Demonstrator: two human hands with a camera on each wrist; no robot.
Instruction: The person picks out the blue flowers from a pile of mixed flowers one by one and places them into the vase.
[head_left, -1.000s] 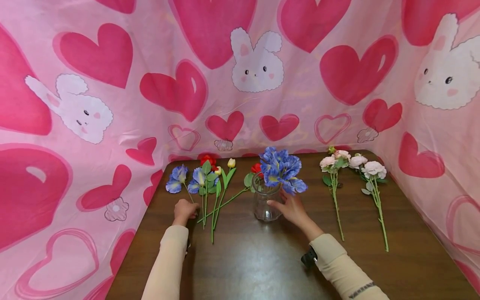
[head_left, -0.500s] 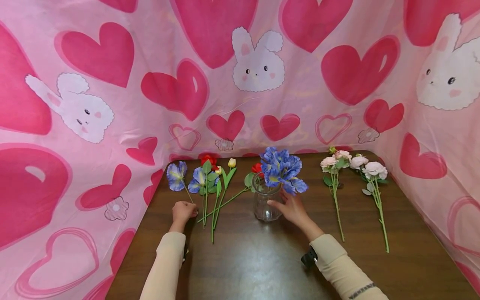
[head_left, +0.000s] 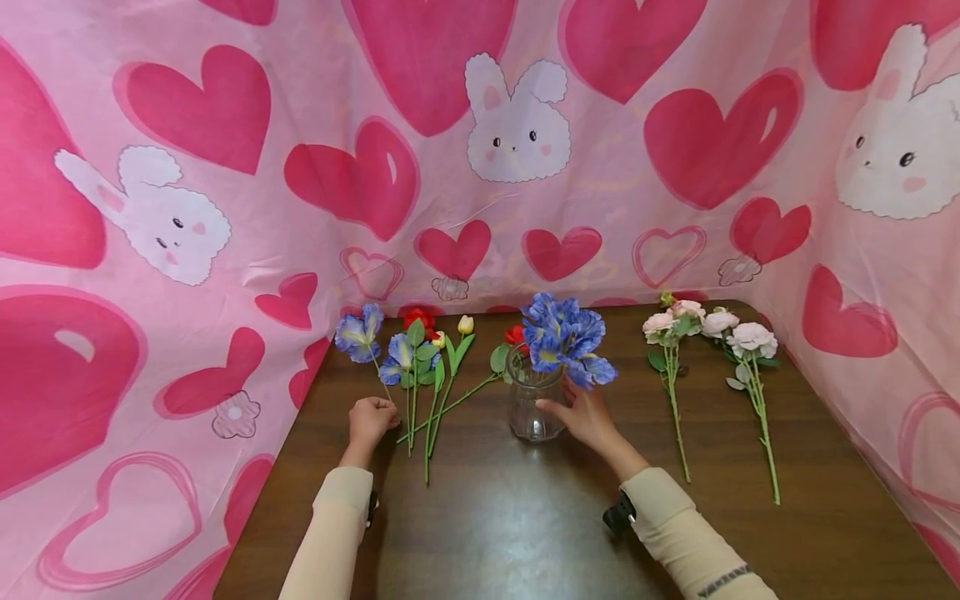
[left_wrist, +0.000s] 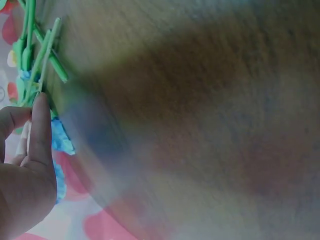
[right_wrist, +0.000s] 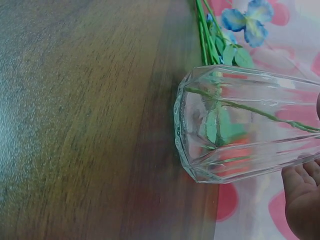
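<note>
Right hand (right_wrist: 303,200) grips clear faceted glass vase (right_wrist: 245,172) | inside vase: thin green stem (right_wrist: 255,110) | across vase from hand: blue-petalled flower (right_wrist: 255,31) | past vase base from hand: brown wood-grain table (right_wrist: 95,125)

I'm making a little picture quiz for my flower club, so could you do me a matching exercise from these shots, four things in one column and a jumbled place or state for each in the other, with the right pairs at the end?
Things
1. Glass vase
2. Pale pink flowers
3. Left hand
4. Yellow tulips

Places and states
A. Pinching the stem of a blue flower
B. Lying left of the vase in the head view
C. Lying right of the vase in the head view
D. Clear, with blue blooms at its mouth

Right pairs: 1-D, 2-C, 3-A, 4-B
</note>
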